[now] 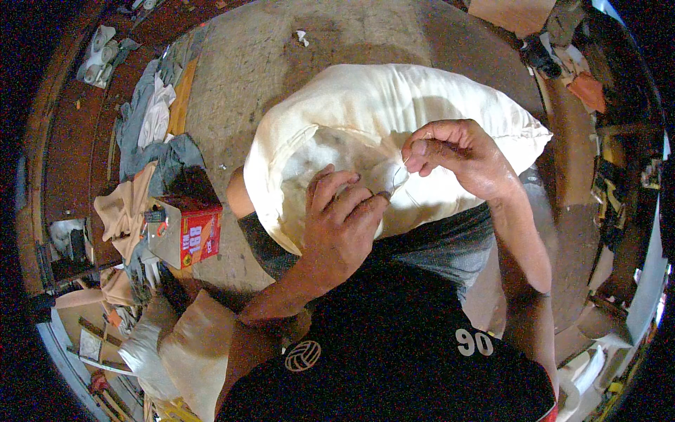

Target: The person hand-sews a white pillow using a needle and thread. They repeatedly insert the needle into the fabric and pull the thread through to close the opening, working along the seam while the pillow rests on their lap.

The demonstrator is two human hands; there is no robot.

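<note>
Right hand (463, 158): raised over the cushion's right part, thumb and bent fingertips pinched on a thin strand (406, 161) — needle or thread, too fine to tell.
Left hand (342, 228): back upward, fingers bent and partly spread across the cushion's opening, tips near the strand; whether it grips the fabric, I cannot tell.
Opening (304, 135): in the cushion's left part, its edges apart, pale stuffing (306, 156) showing inside.
Cushion (429, 88): cream, plump, lying across the lap, one pointed corner to the right.
Clothes: black shirt (394, 337) with pale marks, grey shorts (457, 246) under the cushion.
Floor (239, 91): worn and brown, a small white scrap (302, 38) beyond the cushion.
Left side: a red and silver box (204, 235); a tan cloth (129, 204) beside it; blue-grey cloth (133, 126) farther up.
Lower left: pale cushions (200, 344), side by side — near the left forearm.
</note>
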